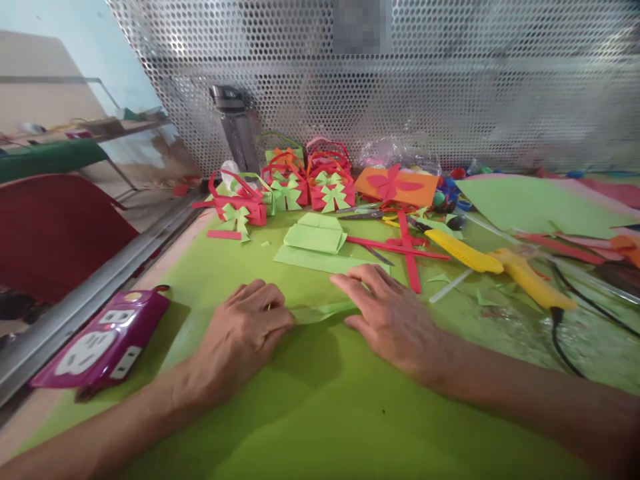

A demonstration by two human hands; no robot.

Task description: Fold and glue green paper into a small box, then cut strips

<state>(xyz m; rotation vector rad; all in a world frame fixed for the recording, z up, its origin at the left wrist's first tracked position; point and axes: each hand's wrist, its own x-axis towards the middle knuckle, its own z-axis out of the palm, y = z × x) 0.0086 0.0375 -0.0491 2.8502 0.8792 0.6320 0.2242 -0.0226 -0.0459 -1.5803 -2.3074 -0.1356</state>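
A light green paper strip [323,312] stretches between my two hands, low over the green tabletop. My left hand [250,320] is closed, its thumb and bent fingers pinching the strip's left end. The strip's right end runs in between the thumb and fingers of my right hand [390,313]; its forefinger is stretched out and the exact grip is partly hidden. Just beyond my hands lies a folded light green paper piece [315,235] on a flat green sheet. Crossed red paper strips [411,257] rest beyond my right hand.
Small red paper bags [330,190] with green bows stand at the back near a dark bottle [237,130]. A yellow glue gun [535,277] with a black cord and a yellow utility knife [463,250] lie right. A purple case [105,337] sits left. Perforated metal [310,80] rises behind.
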